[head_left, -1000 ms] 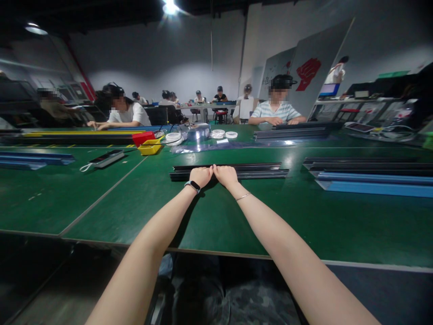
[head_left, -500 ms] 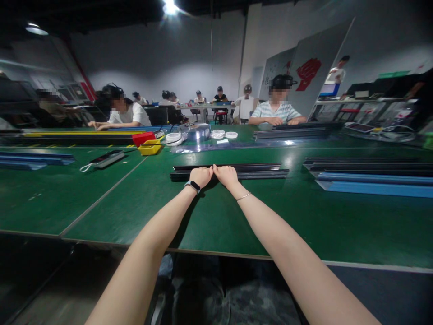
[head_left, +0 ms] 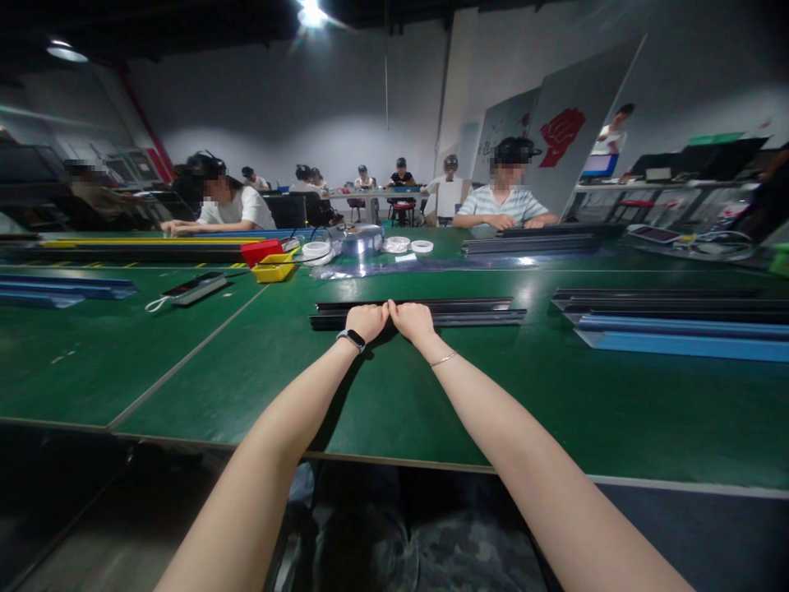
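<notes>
Two long black profile strips lie side by side across the green table (head_left: 394, 395), straight in front of me. My left hand (head_left: 368, 321) is closed over the nearer black strip (head_left: 481, 318), a watch on its wrist. Right beside it my right hand (head_left: 412, 321), with a thin bracelet, is closed on the same strip, the two thumbs meeting in the middle. Just behind runs the farther black strip (head_left: 472, 304). My fingertips are hidden beneath the hands, so whether they also touch the farther strip I cannot tell.
Blue strips (head_left: 684, 337) and black strips lie at the right, more blue strips (head_left: 67, 289) at the left. A grey handheld device (head_left: 196, 289), a yellow bin (head_left: 274, 267), a red bin (head_left: 262, 251) and tape rolls (head_left: 363, 240) stand farther back. Co-workers sit across the table.
</notes>
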A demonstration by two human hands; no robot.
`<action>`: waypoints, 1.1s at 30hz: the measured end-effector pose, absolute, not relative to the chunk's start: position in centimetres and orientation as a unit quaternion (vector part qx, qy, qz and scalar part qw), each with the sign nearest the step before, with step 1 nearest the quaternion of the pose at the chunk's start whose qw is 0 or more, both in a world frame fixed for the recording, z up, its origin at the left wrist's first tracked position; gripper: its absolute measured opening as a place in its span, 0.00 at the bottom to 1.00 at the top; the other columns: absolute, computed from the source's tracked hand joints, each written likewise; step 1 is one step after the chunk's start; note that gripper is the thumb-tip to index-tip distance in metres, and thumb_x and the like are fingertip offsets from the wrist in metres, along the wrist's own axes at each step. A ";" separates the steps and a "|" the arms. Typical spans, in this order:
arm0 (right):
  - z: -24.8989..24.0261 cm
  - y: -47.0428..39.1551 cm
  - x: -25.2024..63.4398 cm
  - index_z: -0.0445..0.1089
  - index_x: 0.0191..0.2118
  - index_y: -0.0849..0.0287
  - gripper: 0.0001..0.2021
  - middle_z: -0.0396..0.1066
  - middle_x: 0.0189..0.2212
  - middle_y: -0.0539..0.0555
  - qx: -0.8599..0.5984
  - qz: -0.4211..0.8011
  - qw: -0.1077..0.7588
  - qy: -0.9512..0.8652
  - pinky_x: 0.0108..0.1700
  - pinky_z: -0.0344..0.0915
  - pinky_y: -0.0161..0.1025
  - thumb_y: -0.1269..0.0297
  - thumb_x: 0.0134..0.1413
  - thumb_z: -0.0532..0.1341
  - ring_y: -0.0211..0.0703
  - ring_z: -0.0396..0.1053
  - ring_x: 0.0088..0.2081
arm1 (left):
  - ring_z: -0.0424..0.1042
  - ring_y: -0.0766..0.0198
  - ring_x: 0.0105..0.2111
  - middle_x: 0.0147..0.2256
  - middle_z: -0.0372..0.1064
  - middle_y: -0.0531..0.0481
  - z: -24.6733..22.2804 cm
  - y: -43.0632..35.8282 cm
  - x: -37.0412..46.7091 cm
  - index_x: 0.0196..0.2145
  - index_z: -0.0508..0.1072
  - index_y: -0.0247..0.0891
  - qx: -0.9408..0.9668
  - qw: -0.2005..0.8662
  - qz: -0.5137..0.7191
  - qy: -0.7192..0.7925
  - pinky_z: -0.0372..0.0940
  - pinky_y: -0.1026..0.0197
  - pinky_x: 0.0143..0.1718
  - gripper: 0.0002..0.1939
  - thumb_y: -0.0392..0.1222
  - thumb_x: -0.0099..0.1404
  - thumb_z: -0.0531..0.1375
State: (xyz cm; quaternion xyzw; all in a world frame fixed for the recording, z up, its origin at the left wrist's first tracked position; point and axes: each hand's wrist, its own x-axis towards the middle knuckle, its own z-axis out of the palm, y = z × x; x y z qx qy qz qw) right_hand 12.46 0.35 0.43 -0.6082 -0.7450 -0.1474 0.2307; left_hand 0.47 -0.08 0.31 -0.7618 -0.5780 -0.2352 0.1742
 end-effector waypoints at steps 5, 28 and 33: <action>0.6 0.5 12.6 0.70 0.27 0.66 0.29 0.69 0.25 0.62 -0.603 -0.159 0.211 -0.753 0.34 0.56 0.36 0.52 0.53 0.37 0.43 0.66 0.31 | 0.66 0.63 0.27 0.25 0.67 0.43 0.2 0.0 0.5 0.24 0.70 0.31 -0.763 0.180 -0.235 -0.575 0.55 0.63 0.29 0.29 0.48 0.61 0.35; 0.8 -0.4 12.3 0.69 0.30 0.65 0.27 0.69 0.29 0.61 -0.600 -0.167 0.221 -0.750 0.33 0.56 0.34 0.56 0.54 0.36 0.42 0.65 0.33 | 0.66 0.63 0.29 0.25 0.67 0.42 0.7 0.0 0.0 0.26 0.71 0.31 -0.782 0.186 -0.194 -0.562 0.56 0.62 0.31 0.27 0.46 0.62 0.36; 0.7 -0.3 12.2 0.70 0.29 0.64 0.29 0.68 0.28 0.61 -0.611 -0.173 0.229 -0.738 0.32 0.56 0.36 0.56 0.54 0.34 0.44 0.65 0.32 | 0.66 0.62 0.28 0.26 0.67 0.41 0.9 -0.2 -0.3 0.25 0.71 0.30 -0.764 0.189 -0.204 -0.582 0.56 0.63 0.30 0.28 0.46 0.62 0.36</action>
